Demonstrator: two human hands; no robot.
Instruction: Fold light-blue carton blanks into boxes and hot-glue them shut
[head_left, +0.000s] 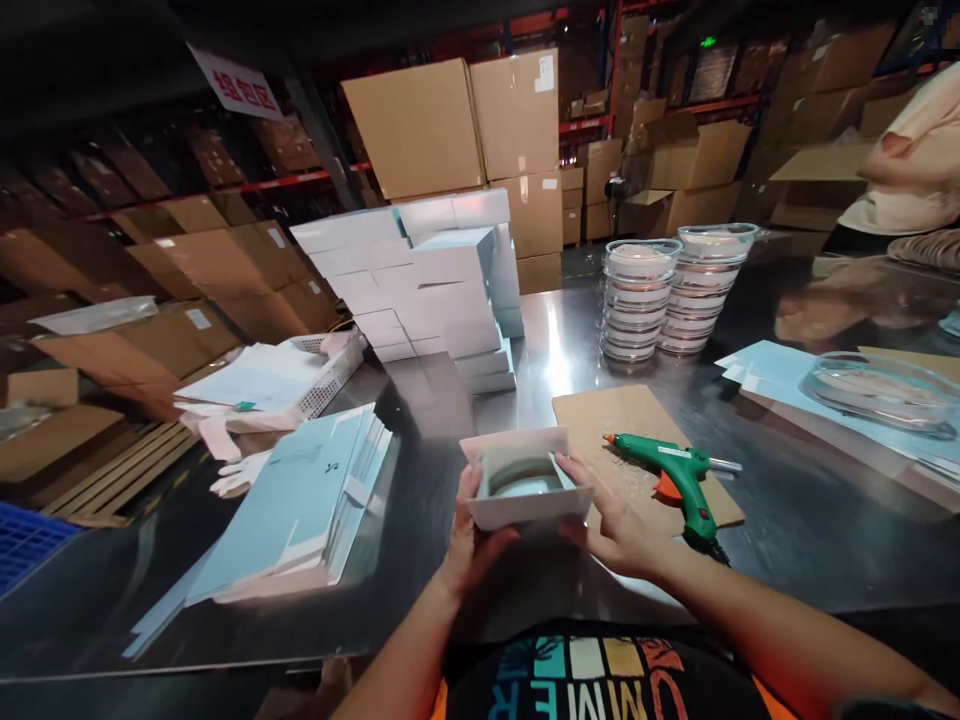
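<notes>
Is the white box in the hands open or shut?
Open: the white box gapes toward the camera, and a clear, rounded container shows inside.

Warehouse interior. A polished metal worktop (420, 490) spans the foreground, bearing a bright streak of reflected light (555, 345). Behind it stand tall, stacked cardboard cartons (416, 130); others line the left side and fill pallet racking with red beams (585, 125). A white sign (235, 82) with red Chinese characters appears at upper left, a small green light (707, 42) at upper right. The upper background lies in shadow.
</notes>
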